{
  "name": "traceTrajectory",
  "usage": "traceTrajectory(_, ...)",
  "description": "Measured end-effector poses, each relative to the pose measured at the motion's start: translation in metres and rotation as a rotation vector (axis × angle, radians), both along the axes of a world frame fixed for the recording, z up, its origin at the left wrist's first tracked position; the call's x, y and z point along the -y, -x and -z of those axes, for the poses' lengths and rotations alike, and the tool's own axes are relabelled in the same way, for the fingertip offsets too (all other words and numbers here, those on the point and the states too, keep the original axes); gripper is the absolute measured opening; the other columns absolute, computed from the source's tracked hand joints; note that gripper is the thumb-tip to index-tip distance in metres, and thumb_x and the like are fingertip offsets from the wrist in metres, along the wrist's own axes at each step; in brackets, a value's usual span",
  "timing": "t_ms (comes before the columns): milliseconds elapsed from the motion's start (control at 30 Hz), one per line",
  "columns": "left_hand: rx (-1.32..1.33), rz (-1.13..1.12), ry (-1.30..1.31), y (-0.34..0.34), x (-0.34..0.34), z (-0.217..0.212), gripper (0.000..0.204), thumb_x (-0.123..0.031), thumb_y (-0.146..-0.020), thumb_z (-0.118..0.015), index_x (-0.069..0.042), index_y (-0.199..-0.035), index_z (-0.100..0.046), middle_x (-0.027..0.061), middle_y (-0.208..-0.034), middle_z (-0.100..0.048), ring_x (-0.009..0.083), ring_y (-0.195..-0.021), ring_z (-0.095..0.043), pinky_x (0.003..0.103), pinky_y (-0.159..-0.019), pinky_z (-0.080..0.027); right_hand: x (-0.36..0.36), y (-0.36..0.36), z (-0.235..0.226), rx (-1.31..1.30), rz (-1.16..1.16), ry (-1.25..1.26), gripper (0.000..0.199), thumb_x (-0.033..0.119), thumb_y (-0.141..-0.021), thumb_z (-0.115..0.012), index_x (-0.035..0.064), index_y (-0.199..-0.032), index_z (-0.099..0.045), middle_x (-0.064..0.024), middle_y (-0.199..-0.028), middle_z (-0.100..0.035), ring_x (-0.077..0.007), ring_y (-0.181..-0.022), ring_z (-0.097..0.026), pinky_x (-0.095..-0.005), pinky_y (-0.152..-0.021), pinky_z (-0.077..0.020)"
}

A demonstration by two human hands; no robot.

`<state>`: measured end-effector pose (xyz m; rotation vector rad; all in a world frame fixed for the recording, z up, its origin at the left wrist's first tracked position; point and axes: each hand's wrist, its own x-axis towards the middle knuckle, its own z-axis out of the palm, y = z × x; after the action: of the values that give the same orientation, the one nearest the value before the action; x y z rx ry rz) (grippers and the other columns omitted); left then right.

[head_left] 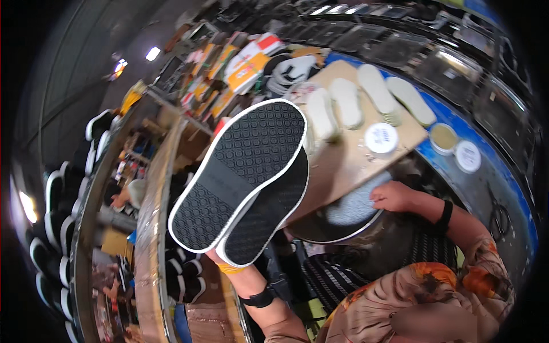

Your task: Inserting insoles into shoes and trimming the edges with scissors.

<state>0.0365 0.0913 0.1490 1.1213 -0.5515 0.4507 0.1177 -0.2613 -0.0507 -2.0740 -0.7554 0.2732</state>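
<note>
At your far left, black shoes with white edges (54,194) line up. Your left hand (214,256), mostly hidden, holds up two black textured soles with white rims (257,140); you cannot tell how far its fingers close. Rightward, pale elongated insoles (346,103) lie on a tan flat board (334,177). Your right hand (392,196), loosely curled, is near a round dark basin (311,230); whether it holds anything, you cannot tell.

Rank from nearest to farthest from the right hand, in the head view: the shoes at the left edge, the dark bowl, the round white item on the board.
1. Dark bowl: just left of the right hand.
2. Round white item: beyond the hand, on the board.
3. Shoes: at the far left edge.
</note>
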Motion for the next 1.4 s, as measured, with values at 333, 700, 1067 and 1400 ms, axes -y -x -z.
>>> traceTrajectory(333, -0.036, -0.542, -1.229, 0.007, 0.117, 0.060, 0.017, -0.012, -0.069, -0.068, 0.002, -0.074, -0.061, 0.0081, -0.057, -0.058, 0.0179, -0.054, -0.058, 0.032, -0.061, -0.047, 0.038, 0.028, -0.030, -0.380, 0.217, -0.507, 0.048, 0.030, -0.077, -0.063, 0.0006, -0.113, -0.051, -0.0098, -0.094, -0.063, -0.0168, -0.091, -0.058, -0.0278, -0.082, -0.0426)
traceTrajectory(700, -0.115, -0.411, -1.358, 0.008, 0.096, 0.153, 0.045, -0.024, -0.075, -0.065, 0.000, -0.111, -0.051, 0.0189, -0.100, -0.056, 0.0344, -0.087, -0.056, 0.038, -0.077, -0.044, -0.034, 0.006, 0.018, -0.261, 0.406, 0.092, 0.088, 0.037, -0.066, -0.070, 0.0010, -0.133, -0.025, -0.0245, -0.123, -0.043, -0.0364, -0.114, -0.043, -0.0379, -0.095, -0.0358)
traceTrajectory(1067, -0.957, -0.008, -0.620, -0.044, -0.017, 0.179, 0.051, -0.027, -0.087, -0.054, 0.005, -0.124, -0.041, 0.0135, -0.104, -0.059, 0.0189, -0.097, -0.056, 0.028, -0.090, -0.040, -0.033, -0.073, -0.061, -0.551, -0.010, 0.392, 0.048, 0.038, -0.077, -0.060, 0.0019, -0.109, -0.057, -0.0166, -0.100, -0.061, -0.0252, -0.093, -0.058, -0.0315, -0.082, -0.0434)
traceTrajectory(1400, -0.419, -0.642, -1.536, -0.249, -0.135, 0.112, 0.072, -0.038, -0.067, -0.072, 0.001, -0.122, -0.044, 0.0219, -0.120, -0.048, 0.0308, -0.110, -0.048, 0.035, -0.093, -0.038, -0.213, -0.244, -0.106, 0.369, -0.182, 0.447, 0.036, 0.027, -0.072, -0.061, 0.0066, -0.101, -0.057, -0.0161, -0.091, -0.061, -0.0306, -0.088, -0.059, -0.0377, -0.078, -0.0454)
